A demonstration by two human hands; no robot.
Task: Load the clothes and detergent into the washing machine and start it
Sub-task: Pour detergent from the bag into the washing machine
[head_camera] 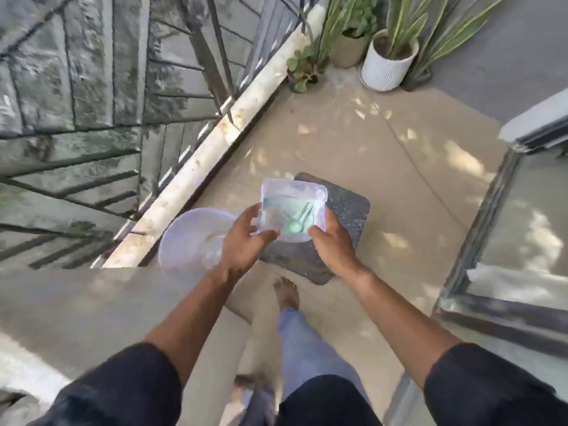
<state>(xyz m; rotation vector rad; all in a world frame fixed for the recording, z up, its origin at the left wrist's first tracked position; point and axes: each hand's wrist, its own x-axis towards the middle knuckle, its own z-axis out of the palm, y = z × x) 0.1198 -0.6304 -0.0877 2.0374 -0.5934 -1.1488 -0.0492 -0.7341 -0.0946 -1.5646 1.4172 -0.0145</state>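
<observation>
A clear plastic container [293, 207] is held between both hands, above a dark grey stone slab [344, 210] lying on the balcony floor [384, 167]. The left hand [242, 241] grasps the container's left side, thumb curled over the near edge, fingers wrapped round the side wall. The right hand [333, 244] grips the right side, thumb on the near rim, fingers hidden behind the wall. Neither hand is released or clenched empty. The container is square with rounded corners, open at the top, tilted slightly toward the camera. Pale green contents are seen inside, with a green scoop [295, 224] whose round bowl lies at the near side; whether the contents are powder cannot be told because of blur. A white bucket [190, 238] stands on the floor just left of the slab, partly covered by the left forearm; its contents cannot be made out. A bare foot [285, 293] is planted on the floor near the slab's near corner. A metal railing [184, 124] runs along the left. A white ribbed plant pot [388, 64] with long striped leaves stands at the far end. A glass door frame [479, 229] is seen at right.
</observation>
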